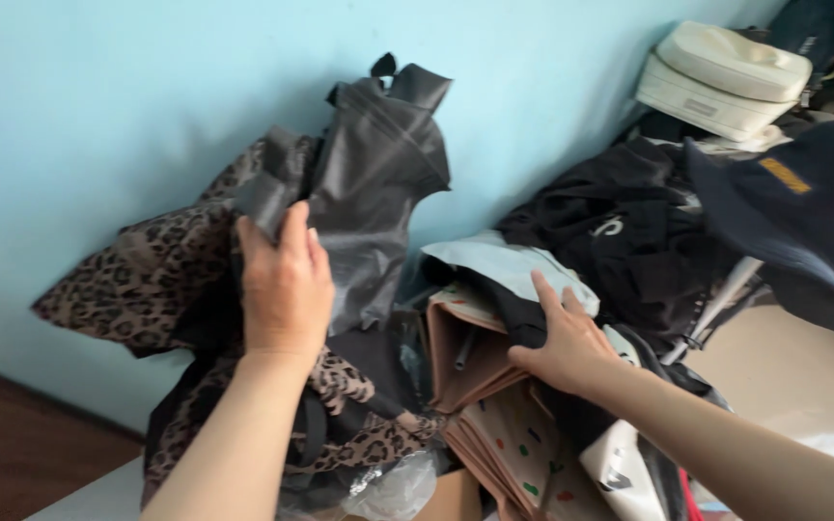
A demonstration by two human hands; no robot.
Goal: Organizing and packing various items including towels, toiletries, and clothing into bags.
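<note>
Two bare forearms are seen reaching away from the camera into a heap of clothes and bags piled against a pale blue wall [98, 87]. By the left hand [285, 287] a dark grey garment [378, 183] is held up in front of the wall; the fingers are closed together over a bunched fold near its upper edge, with the back of the hand turned to the camera, so the thumb's grip cannot be made out. Beneath and to the left of that hand a leopard-print cloth [147, 275] is draped, part of it lifted along with the grey piece. The right hand [564, 342] is laid flat, fingers spread, on black fabric lying over a tan paper bag [465, 362], with a spotted paper bag [523, 453] just below it; nothing is pinched there. As far as can be judged, the sorting is at an early stage: only the grey garment has been raised clear, while the rest remains heaped. A pale grey mailer bag [504, 262] lies just behind the right hand, black clothing [620, 241] is piled further right, a navy cap [793, 193] hangs at the right edge, and a cream case [726, 77] rests on top at the back.
</note>
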